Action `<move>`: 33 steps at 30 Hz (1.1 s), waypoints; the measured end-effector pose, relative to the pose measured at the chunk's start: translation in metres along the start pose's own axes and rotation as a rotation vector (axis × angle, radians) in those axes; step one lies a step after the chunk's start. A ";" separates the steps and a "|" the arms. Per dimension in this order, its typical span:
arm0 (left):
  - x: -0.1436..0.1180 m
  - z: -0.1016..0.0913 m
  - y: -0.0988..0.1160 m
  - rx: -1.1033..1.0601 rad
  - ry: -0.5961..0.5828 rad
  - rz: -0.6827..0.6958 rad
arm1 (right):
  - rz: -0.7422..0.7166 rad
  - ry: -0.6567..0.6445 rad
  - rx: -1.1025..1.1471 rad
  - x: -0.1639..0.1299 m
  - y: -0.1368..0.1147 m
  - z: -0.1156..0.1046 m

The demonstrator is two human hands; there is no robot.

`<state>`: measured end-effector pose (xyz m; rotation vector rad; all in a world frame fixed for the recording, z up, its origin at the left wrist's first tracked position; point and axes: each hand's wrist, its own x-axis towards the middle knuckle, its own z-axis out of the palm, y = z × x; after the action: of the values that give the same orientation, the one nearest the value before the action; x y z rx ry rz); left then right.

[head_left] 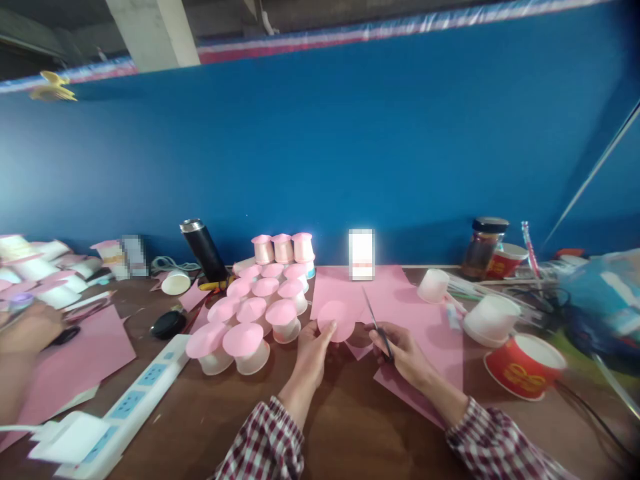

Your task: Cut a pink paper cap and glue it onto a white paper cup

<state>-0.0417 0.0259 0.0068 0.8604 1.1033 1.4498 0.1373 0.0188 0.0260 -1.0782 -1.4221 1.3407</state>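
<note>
Head view: round pink paper disc (pixel 337 320) sits at lower centre of the frame, pinched at its left edge by the left hand (pixel 311 347), fingers closed on it. Right hand (pixel 404 352) is just right of the disc, fingers wrapped around the handles of dark-handled metal scissors (pixel 377 323); blades point up and away, and look close together, though blur makes this uncertain. Scissor tips are near the disc's right edge, contact unclear. Both wrists wear red-and-white checked sleeves (pixel 265 443).

Under and behind the hands lies a large flat pink paper sheet (pixel 400 300) on the brown wooden table (pixel 350 427). Left of the left hand: a cluster of white paper cups capped with pink paper discs (pixel 250 320), rows running back to the blue wall (pixel 350 133), three stacked higher at the rear. Black cylindrical flask with silver cap (pixel 203 250) leans behind them. White power strip with blue sockets (pixel 135 400) runs diagonally at lower left.

Right side: upside-down plain white paper cups (pixel 493 319), a red paper cup with gold print (pixel 524 365) lying tilted, a glass jar with dark lid (pixel 483 248) by the wall.

Far left edge: another person's hand (pixel 27 330), blurred, over a second pink sheet (pixel 75 360).
</note>
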 end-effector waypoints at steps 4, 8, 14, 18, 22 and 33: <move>-0.002 -0.001 -0.004 0.007 0.011 0.008 | -0.044 0.001 0.035 -0.001 0.001 0.001; -0.002 -0.003 -0.010 0.023 0.015 0.076 | -0.045 0.000 0.030 -0.001 -0.001 0.000; -0.004 -0.003 -0.010 0.097 -0.004 0.146 | -0.039 -0.009 -0.007 0.000 0.000 -0.002; -0.006 -0.001 -0.007 0.213 0.031 0.174 | -0.087 -0.042 0.003 0.001 0.004 -0.002; -0.006 0.000 -0.005 0.294 0.057 0.180 | -0.116 -0.058 0.034 0.002 0.006 -0.002; -0.009 0.002 0.000 0.420 0.064 0.179 | -0.089 0.030 0.013 0.002 0.007 -0.006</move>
<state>-0.0385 0.0174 0.0074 1.2397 1.4387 1.4195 0.1425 0.0226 0.0195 -1.0105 -1.4208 1.2638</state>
